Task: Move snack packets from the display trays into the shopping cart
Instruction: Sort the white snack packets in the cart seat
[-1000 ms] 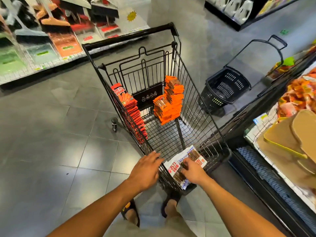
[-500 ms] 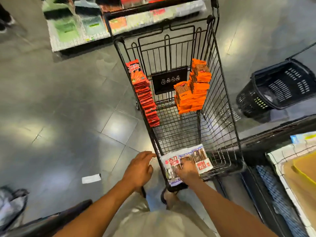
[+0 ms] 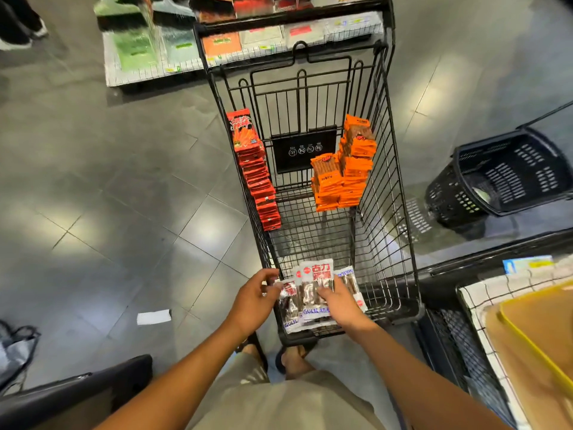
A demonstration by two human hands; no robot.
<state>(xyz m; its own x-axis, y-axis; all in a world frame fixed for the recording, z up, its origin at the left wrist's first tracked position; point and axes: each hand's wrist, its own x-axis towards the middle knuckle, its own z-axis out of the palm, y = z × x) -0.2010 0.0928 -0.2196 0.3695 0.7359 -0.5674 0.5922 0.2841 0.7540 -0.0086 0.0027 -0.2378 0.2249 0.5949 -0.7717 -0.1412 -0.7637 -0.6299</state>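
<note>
A black wire shopping cart (image 3: pixel 400 243) stands in front of me. Inside it, a row of red snack packets (image 3: pixel 257 178) leans along the left wall and a stack of orange packets (image 3: pixel 344 172) sits at the right. At the near end lie several white snack packets (image 3: pixel 313 287) with red lettering. My right hand (image 3: pixel 339 301) rests on top of them with fingers curled over a packet. My left hand (image 3: pixel 255 301) pinches the left edge of the packets at the cart's rim.
A black plastic basket (image 3: pixel 508 178) sits on the floor to the right. A display tray with yellow-edged cardboard (image 3: pixel 539 333) is at the lower right. Low shelves of goods (image 3: pixel 148 48) stand beyond the cart. A white paper scrap (image 3: pixel 154 317) lies on the grey tiles.
The view has swung left and closer over the cart. My left hand moved from the cart rim onto the white packets; the packets shifted and fanned out under both hands.
</note>
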